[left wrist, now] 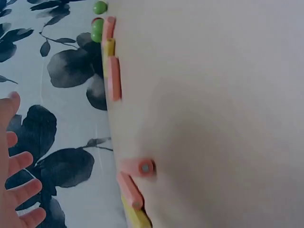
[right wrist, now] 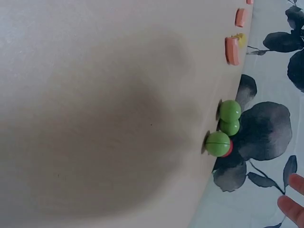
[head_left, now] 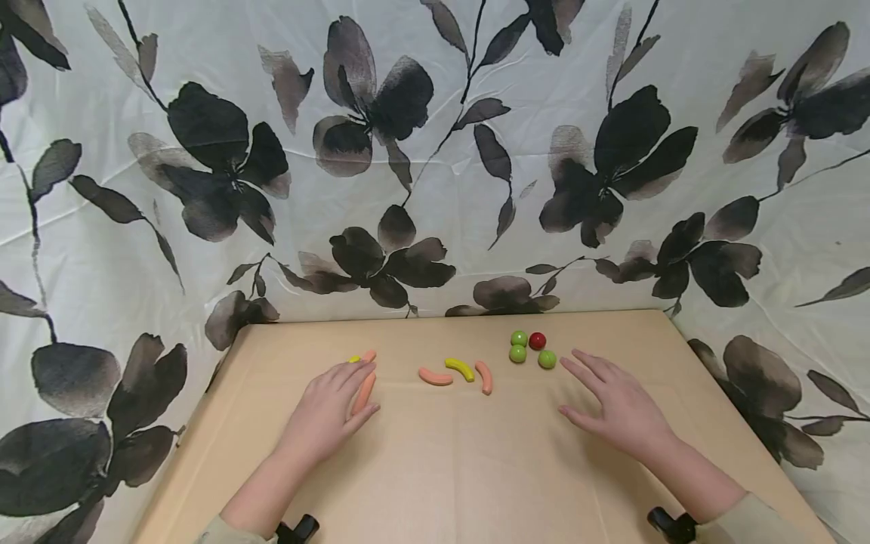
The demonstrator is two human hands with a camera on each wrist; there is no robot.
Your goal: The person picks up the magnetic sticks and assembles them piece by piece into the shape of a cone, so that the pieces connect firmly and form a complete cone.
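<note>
My left hand (head_left: 329,408) is held over the left part of the table with its fingers extended and nothing gripped. It partly covers two pink toy sausages (head_left: 365,394) and a yellow toy banana (left wrist: 137,213), which shows only as a sliver in the head view. Toward the right, my right hand (head_left: 618,404) hovers with spread fingers and thumb, holding nothing. Just past its fingertips lie three green balls (head_left: 547,359) and one red ball (head_left: 537,341). Between the hands, a curved yellow toy banana (head_left: 460,369) lies between two more pink sausages (head_left: 436,376).
The pale wooden table (head_left: 469,468) ends at a straight far edge close behind the toys. Behind it hangs a white cloth (head_left: 489,264) with dark printed flowers, which also shows at both sides. Dark wrist-worn cameras (head_left: 299,529) sit by the sleeves.
</note>
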